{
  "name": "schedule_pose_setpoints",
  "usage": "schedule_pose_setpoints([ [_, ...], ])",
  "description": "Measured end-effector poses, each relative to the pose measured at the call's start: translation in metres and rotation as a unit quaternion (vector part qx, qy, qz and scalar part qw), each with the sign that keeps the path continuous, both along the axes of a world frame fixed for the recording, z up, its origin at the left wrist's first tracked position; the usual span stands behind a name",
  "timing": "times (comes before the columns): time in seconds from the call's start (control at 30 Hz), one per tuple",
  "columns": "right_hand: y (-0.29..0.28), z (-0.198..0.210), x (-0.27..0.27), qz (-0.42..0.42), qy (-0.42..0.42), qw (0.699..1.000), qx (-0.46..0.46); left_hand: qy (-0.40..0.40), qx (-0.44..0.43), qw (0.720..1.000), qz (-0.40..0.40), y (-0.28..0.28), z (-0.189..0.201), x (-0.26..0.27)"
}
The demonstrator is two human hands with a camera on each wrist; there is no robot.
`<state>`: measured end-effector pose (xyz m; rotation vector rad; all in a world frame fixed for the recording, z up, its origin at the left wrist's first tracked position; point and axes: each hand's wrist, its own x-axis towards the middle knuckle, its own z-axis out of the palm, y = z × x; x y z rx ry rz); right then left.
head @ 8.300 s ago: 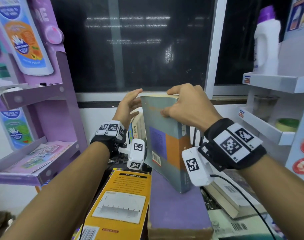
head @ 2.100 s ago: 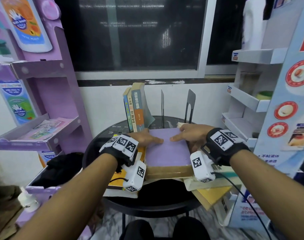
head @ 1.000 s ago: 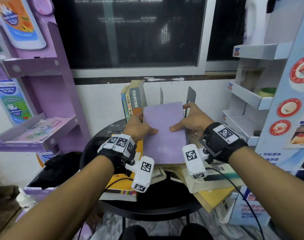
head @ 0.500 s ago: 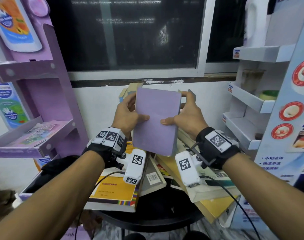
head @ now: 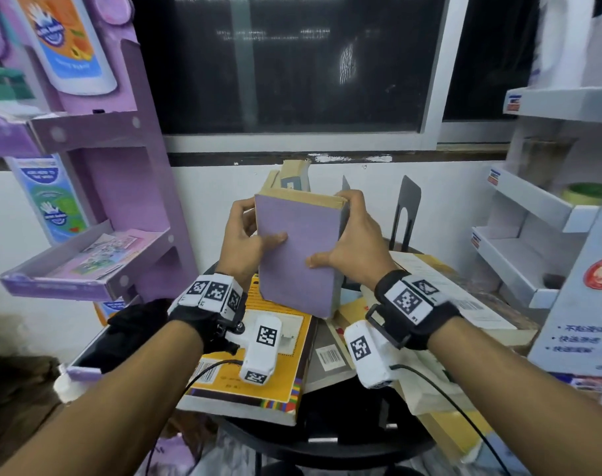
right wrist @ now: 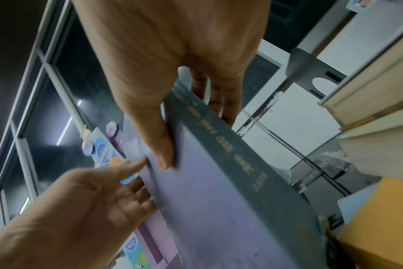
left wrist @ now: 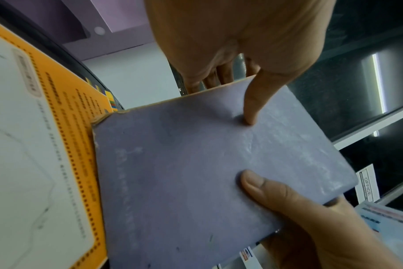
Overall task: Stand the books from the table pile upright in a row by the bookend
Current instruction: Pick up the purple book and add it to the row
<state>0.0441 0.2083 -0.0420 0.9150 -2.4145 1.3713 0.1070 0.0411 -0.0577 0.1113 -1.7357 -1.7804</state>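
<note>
A thick purple book (head: 296,255) with a dark grey spine (right wrist: 230,154) is held nearly upright above the table pile. My left hand (head: 248,235) grips its left edge, thumb (left wrist: 253,109) on the cover and fingers behind. My right hand (head: 344,235) grips the spine side, thumb (right wrist: 163,145) on the cover. Behind the book, a few books (head: 292,176) stand upright by the wall. A grey metal bookend (head: 407,207) stands to their right, another thin one (head: 344,187) partly hidden by my right hand. The pile's orange book (head: 275,355) lies under my left wrist.
More flat books (head: 447,293) lie on the right of the round black table (head: 327,441). A purple display shelf (head: 97,255) stands to the left and a white shelf unit (head: 533,207) to the right. A wall and dark window are close behind.
Both hands lifted the purple book off the flat pile and tipped it upright. Over the last half second it moved slightly away, its top page edge now showing.
</note>
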Motion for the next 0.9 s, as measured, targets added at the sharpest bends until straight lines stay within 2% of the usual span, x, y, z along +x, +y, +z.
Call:
schedule_pose_setpoints([
  [0.27, -0.001, 0.001, 0.004, 0.029, 0.022, 0.998, 0.042, 0.033, 0.069, 0.997, -0.029, 0.004, 0.0, -0.013],
  [0.53, 0.004, 0.027, -0.002, 0.089, 0.01, 0.993, 0.076, 0.053, 0.043, 0.997, -0.033, -0.005, -0.003, -0.013],
  [0.73, -0.004, 0.044, -0.002, 0.078, 0.024, 0.99, 0.116, 0.053, 0.061, 0.996, -0.031, -0.011, 0.002, -0.014],
  [0.9, -0.016, 0.052, -0.002, 0.061, 0.025, 0.988, 0.14, 0.044, 0.078, 0.994, -0.064, -0.014, 0.004, -0.016],
])
